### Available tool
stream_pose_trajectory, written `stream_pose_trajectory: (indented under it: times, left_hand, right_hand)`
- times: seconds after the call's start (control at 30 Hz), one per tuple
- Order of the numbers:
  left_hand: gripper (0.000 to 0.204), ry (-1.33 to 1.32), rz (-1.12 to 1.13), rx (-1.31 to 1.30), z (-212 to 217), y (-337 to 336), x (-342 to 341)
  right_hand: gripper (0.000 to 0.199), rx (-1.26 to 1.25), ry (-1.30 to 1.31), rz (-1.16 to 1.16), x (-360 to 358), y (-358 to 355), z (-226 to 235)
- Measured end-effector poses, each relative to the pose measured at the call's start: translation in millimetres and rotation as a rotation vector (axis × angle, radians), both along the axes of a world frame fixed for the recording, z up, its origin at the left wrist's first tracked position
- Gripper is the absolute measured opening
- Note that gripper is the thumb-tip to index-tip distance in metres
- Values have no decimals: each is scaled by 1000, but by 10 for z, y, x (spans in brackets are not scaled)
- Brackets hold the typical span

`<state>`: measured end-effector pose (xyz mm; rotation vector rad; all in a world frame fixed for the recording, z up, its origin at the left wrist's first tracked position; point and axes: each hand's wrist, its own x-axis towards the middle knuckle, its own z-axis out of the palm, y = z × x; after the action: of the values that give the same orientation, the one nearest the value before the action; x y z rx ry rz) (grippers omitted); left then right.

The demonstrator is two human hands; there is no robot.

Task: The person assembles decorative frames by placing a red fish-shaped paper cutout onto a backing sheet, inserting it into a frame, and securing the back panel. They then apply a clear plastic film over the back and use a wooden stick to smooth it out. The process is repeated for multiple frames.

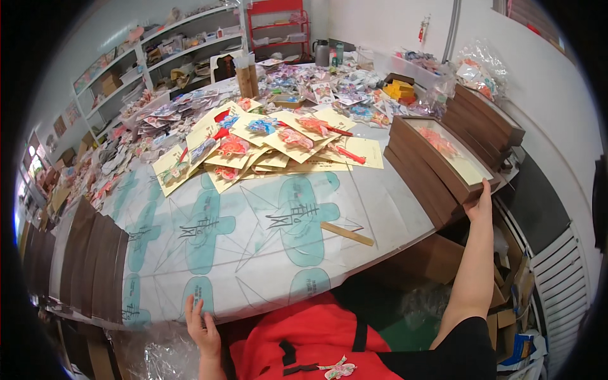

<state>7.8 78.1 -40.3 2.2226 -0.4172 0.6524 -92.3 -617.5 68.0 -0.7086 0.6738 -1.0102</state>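
Observation:
My right hand (479, 206) reaches out to the right and grips the near corner of a brown shadow-box frame (443, 152). Its thumb lies at the rim, while the other fingers are mostly hidden. That frame tops a stack of similar brown frames (415, 183); inside it are a cream backing and a coral-pink ornament (437, 140). At the table's front edge my left hand (204, 329) is raised with fingers apart, holding nothing. Cream cards (278, 142) bearing red, blue and coral fabric ornaments lie in a loose pile in the middle of the table.
A flat wooden stick (347, 233) lies on the table's printed cover (253, 253). More brown frames (88, 266) stand at the left edge, and another stack (484, 120) rises at the far right. Small fabric pieces (297, 82) crowd the back. Cardboard boxes (503, 335) sit below right.

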Motion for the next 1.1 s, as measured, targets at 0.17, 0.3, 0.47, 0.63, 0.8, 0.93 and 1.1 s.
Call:
stream_pose_trajectory:
  times: [0.17, 0.3, 0.47, 0.63, 0.8, 0.93, 1.1]
  left_hand:
    - [33, 14, 36, -53, -68, 64, 40]
    - [31, 40, 21, -52, -86, 44, 26]
    - [31, 61, -10, -72, -194, 80, 8]
    - [30, 102, 37, -77, -147, 144, -38]
    - [29, 85, 72, -121, -111, 139, -20]
    - [26, 60, 170, -77, -126, 298, -38]
    - [27, 38, 275, -87, -15, 707, 58]
  right_hand:
    - [76, -133, 693, 97, -275, -172, 68]
    - [66, -207, 801, 64, -379, -95, -24]
    - [39, -564, 401, -373, -457, -83, -800]
    - [93, -928, 814, -293, 5, 725, -769]
    - [76, -914, 948, -408, 64, 550, -885]
    - [69, -948, 930, -406, 186, 628, -882]
    - [48, -1144, 1247, -278, 102, 401, -874]
